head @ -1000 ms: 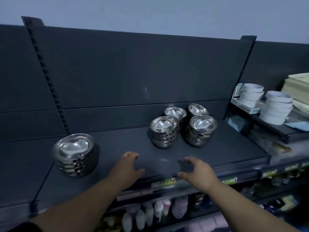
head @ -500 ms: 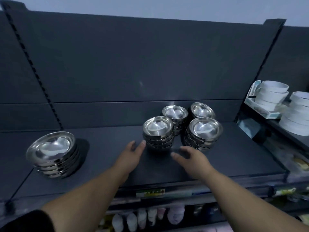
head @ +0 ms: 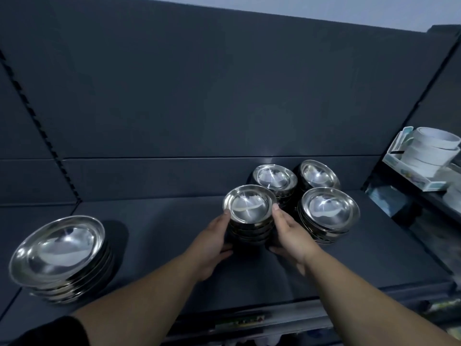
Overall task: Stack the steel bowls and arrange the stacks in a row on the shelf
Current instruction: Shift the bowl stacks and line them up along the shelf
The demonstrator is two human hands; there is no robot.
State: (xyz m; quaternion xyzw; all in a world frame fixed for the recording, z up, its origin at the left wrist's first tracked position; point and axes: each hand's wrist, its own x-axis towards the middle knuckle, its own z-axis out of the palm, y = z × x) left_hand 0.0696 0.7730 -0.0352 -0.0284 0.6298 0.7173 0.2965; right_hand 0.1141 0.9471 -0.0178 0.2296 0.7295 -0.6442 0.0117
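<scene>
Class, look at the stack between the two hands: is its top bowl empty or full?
Empty: the top bowl of the stack shows only bare, shiny steel inside.

- front stack [head: 249, 208]: small shiny steel bowls, nested upright, gripped between left hand [head: 212, 243] and right hand [head: 291, 238]
- right stack [head: 329, 211]: same bowls, just right of the right hand
- rear-left stack [head: 274, 178] and rear-right stack [head: 319, 174]: side by side, just beyond the hands
- wide stack [head: 57, 250]: larger bowls, leaning, well left of the left hand
</scene>
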